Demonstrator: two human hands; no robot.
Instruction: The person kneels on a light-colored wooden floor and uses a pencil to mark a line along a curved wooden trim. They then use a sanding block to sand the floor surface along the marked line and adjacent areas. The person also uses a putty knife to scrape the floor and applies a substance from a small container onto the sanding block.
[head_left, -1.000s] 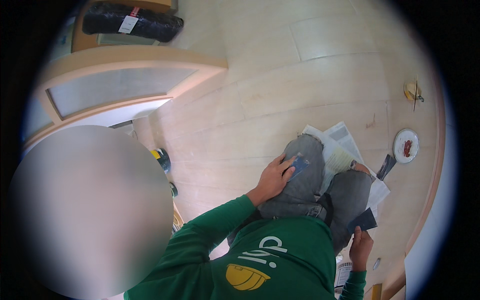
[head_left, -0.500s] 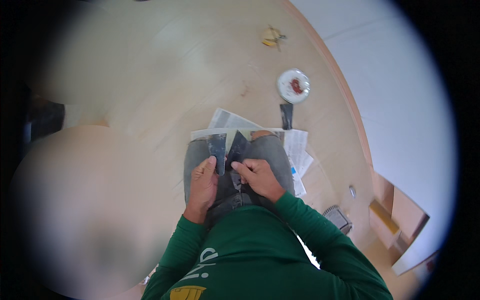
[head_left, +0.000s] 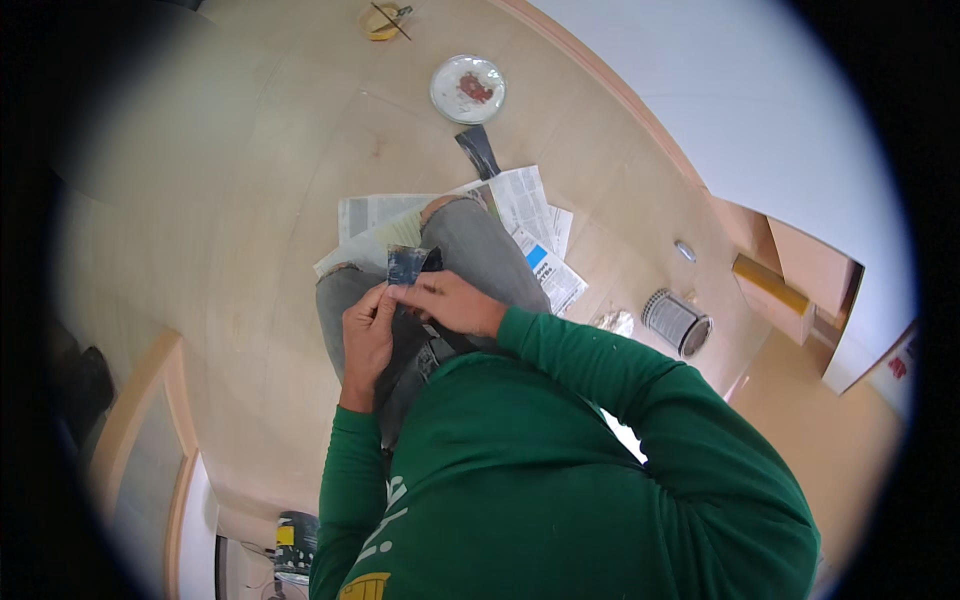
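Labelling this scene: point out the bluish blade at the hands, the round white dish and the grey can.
Bluish blade [head_left: 405, 263], head view: its flat face.
White dish [head_left: 447, 92], head view: bare left part.
Grey can [head_left: 672, 319], head view: its side.

Open floor [head_left: 255, 260] leftward, 1 can [head_left: 676, 322] rightward

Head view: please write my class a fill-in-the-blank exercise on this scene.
The shirt is coloured ____.
The lump on the round plate is coloured ____.
Of the left hand and right hand, both at a flat blade, the ____ is nearer the can.
A dark strip lies between the plate and sheets of ____.
Missing words: green; reddish; right; newspaper.
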